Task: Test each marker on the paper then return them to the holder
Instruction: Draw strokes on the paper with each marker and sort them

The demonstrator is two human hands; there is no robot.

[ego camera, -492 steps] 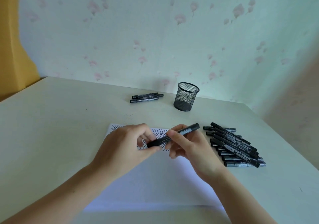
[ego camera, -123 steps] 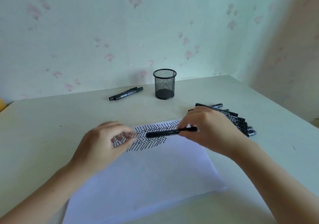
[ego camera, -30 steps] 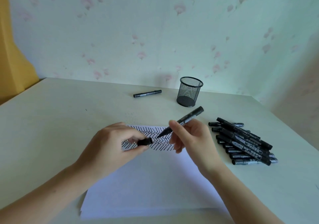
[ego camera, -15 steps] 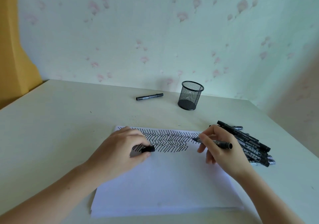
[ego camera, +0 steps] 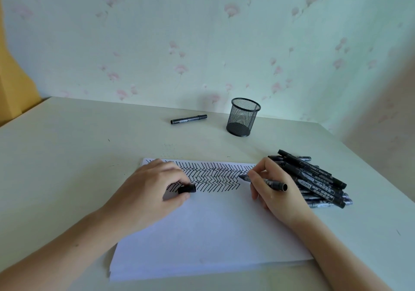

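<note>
Fingers (ego camera: 258, 175) of the right hand (ego camera: 272, 188) pinched the uncapped marker (ego camera: 263, 180) low on its barrel, with the nib at the right end of the hatched strokes (ego camera: 211, 177) on the paper (ego camera: 202, 234). Fingers of the left hand (ego camera: 146, 192) held the cap (ego camera: 186, 188) while that hand rested on the sheet over the left part of the strokes. Fresh ink lay close to both sets of fingers, so a dragged palm would likely have smeared it. Had the left hand lifted, the paper might have slid under the nib and spoiled the mark. Just right of the writing fingers lay the heap of markers (ego camera: 314, 183), close enough that a nudge from the wrist could have set them rolling along the bench (ego camera: 78, 156). Well beyond the fingers stood the mesh holder (ego camera: 243, 118), apparently empty, with a lone marker (ego camera: 188, 119) lying to its left. Mixing tested with untested pens seemed a risk.
</note>
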